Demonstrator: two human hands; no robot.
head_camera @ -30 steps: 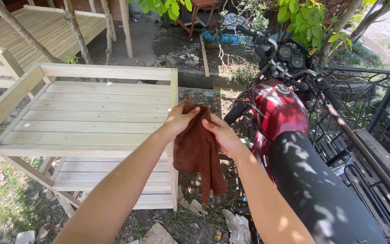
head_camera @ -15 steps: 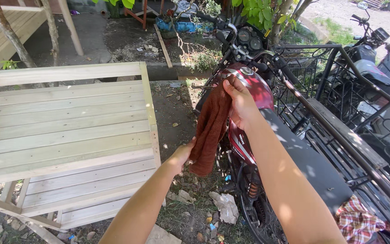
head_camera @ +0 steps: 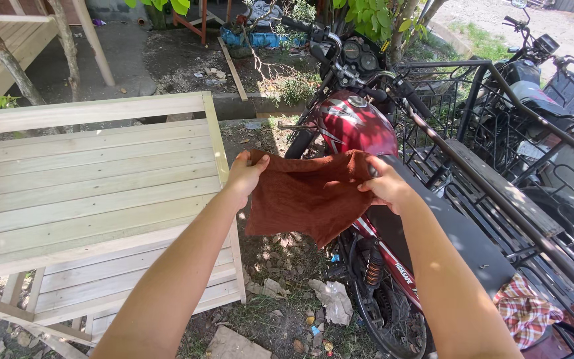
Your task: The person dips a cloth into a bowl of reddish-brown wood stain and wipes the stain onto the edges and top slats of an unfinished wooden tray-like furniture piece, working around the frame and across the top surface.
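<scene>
A reddish-brown cloth [head_camera: 308,196] hangs spread out between both my hands. My left hand [head_camera: 245,173] pinches its upper left corner, and my right hand [head_camera: 385,183] grips its upper right edge. The cloth is held in the air just in front of a red motorcycle's fuel tank [head_camera: 355,124] and beside its black seat [head_camera: 456,240]. The lower part of the cloth hangs to a point above the ground.
A pale wooden slatted bench [head_camera: 94,193] stands to the left. A black metal sidecar frame [head_camera: 499,166] is fixed to the motorcycle's right, with a checked cloth [head_camera: 526,309] on it. A second motorcycle [head_camera: 533,73] stands behind. Litter and stones lie on the ground [head_camera: 287,299].
The cloth was bunched in both hands, then hung long from my raised right hand. Now both hands have pulled it out flat between them.
</scene>
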